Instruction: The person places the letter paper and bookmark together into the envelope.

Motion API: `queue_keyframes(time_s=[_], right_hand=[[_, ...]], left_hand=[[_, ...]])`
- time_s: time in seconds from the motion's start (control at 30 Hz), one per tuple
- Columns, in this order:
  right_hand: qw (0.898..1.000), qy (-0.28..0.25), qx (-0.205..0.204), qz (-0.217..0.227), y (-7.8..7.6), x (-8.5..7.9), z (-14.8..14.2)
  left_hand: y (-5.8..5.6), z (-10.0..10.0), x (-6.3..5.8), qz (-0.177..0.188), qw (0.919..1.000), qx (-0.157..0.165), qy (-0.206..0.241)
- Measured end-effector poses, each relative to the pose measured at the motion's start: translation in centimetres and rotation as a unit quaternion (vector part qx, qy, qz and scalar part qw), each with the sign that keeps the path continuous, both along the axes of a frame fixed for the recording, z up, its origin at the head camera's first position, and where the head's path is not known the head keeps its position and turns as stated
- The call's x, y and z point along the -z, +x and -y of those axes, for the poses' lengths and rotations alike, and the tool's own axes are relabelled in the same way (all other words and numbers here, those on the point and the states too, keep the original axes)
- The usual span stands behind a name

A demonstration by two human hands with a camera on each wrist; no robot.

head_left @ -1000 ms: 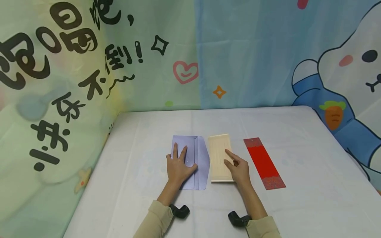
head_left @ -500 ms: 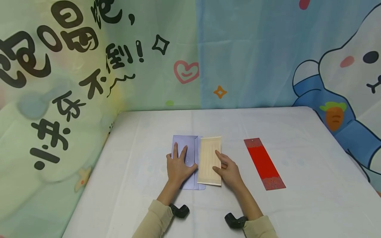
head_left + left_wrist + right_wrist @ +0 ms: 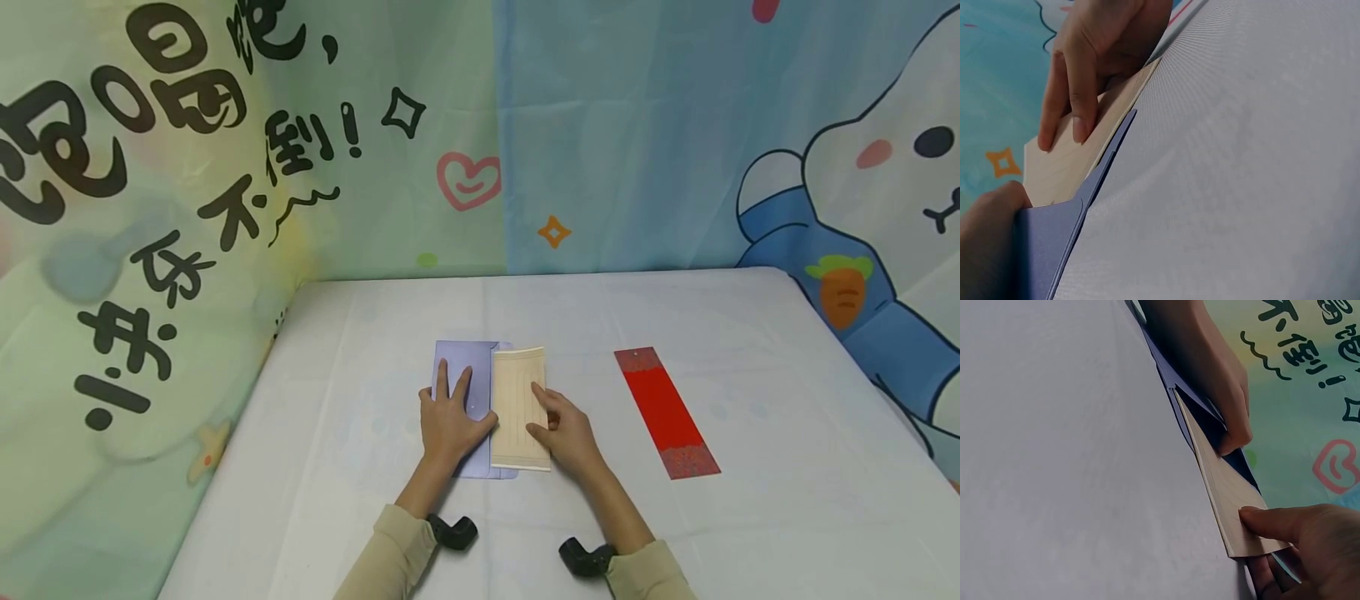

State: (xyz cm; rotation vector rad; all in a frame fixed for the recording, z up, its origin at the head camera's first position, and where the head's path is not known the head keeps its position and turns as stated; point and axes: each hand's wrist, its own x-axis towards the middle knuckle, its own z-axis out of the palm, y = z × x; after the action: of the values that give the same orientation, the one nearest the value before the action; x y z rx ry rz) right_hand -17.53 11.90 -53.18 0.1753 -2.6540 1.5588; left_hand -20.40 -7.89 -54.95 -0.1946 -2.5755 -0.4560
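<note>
A lilac envelope [image 3: 480, 367] lies flat on the white cloth, its flap to the right. My left hand [image 3: 450, 425] rests on it with fingers spread, the thumb at the mouth's edge. In the right wrist view the envelope's top layer gapes, showing a dark inside. My right hand [image 3: 570, 429] pinches the right edge of a thin cream, wood-grained rectangular panel [image 3: 516, 408], thumb on top and fingers beneath. The panel's left edge meets the envelope's mouth, covering most of the flap. In the right wrist view its far end reaches into the gap.
A long red strip [image 3: 667, 412] with patterned ends lies slanted to the right of my right hand. Black wrist devices [image 3: 453, 533] sit at both cuffs. A printed curtain [image 3: 622, 150] stands behind the table's far edge.
My right hand has carried the panel left, from beside the envelope to over its flap and up to its mouth. My left hand and the red strip keep their places.
</note>
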Motion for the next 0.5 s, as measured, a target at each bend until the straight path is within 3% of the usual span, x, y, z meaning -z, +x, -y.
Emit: queue_keyframes(time_s=[0.33,0.5], right_hand=[[0.996,0.071,-0.018,-0.045,0.1,0.0,1.1],[0.995,0.081,-0.019,-0.052,0.2,0.0,1.4]], left_hand=[[0.0,0.0,0.0,0.012,0.9999,-0.004,0.002],[0.0,0.0,0.0,0.014,0.9999,-0.005,-0.006]])
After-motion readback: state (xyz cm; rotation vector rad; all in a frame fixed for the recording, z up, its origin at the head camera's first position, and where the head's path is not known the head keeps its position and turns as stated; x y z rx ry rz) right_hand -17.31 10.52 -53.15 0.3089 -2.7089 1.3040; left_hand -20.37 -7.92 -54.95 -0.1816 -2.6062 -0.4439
